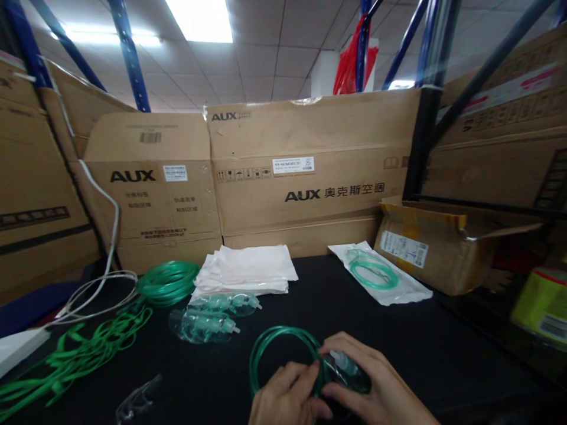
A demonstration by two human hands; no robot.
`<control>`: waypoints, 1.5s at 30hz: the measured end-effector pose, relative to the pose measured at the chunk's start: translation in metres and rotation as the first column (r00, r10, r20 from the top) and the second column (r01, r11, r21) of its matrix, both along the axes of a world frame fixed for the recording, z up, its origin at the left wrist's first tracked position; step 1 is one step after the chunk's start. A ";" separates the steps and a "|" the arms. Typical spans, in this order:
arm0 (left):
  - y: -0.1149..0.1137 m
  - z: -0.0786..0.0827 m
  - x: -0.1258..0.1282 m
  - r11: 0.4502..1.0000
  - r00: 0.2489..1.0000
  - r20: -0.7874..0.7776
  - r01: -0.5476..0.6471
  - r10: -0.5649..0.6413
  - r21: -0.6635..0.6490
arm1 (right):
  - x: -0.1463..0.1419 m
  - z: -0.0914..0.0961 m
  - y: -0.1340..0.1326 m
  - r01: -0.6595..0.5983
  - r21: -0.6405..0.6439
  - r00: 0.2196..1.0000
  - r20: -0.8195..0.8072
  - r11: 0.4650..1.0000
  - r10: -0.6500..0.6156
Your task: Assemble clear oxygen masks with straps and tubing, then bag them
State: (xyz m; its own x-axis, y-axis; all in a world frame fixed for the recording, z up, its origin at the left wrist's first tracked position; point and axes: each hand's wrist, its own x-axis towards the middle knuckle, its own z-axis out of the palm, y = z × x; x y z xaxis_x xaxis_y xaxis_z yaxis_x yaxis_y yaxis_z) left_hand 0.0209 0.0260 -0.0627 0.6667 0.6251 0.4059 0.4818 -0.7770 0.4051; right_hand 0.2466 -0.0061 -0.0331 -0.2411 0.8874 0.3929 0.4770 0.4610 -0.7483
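Observation:
My left hand (290, 394) is closed on the near right side of a coil of thin green tubing (283, 332), fingertips pressed together. Beside it, my right hand (374, 375) curls around a clear green-tinted mask (348, 367) with a pale connector at its tip. The mask and the coil meet between the two hands; whether they are joined is hidden by the fingers. Farther left lie two similar clear masks with green connectors, a nearer mask (204, 326) and a farther mask (228, 303).
A thick green tubing coil (168, 283), tangled green elastic straps (84, 351) and a clear plastic piece (139, 401) lie left. White pouches (248, 268) are stacked behind; a pouch with tubing (376, 274) lies right. Cardboard boxes (301, 177) wall the back; an open carton (425, 245) stands right.

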 end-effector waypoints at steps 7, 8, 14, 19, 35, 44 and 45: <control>0.010 0.032 0.001 0.999 0.999 -0.036 -0.034 0.035 0.041 | -0.006 0.003 0.005 0.009 0.042 0.999 0.039 0.999 -0.011; 0.012 0.034 0.000 0.998 0.998 -0.063 -0.004 0.008 0.066 | -0.006 0.004 0.005 0.009 0.041 0.999 0.041 0.999 -0.011; 0.024 0.042 0.003 0.994 0.992 -0.090 0.097 -0.092 0.057 | -0.009 0.004 0.012 0.052 0.077 0.998 0.020 0.996 -0.054; 0.032 0.055 0.011 0.999 0.979 -0.197 -0.051 0.051 0.001 | -0.018 -0.001 0.024 0.150 0.065 0.987 -0.062 0.987 -0.146; 0.035 0.064 0.012 0.933 0.931 -0.100 -0.357 0.350 -0.052 | -0.007 0.033 0.008 -0.030 -0.287 0.992 -0.128 0.957 -0.008; 0.036 0.069 0.011 0.971 0.971 -0.041 -0.238 0.236 -0.038 | -0.011 0.035 0.014 -0.173 -0.398 0.978 -0.181 0.901 0.107; 0.037 0.067 0.011 0.979 0.979 -0.045 -0.202 0.201 -0.026 | -0.010 0.036 0.016 -0.202 -0.408 0.972 -0.194 0.890 0.132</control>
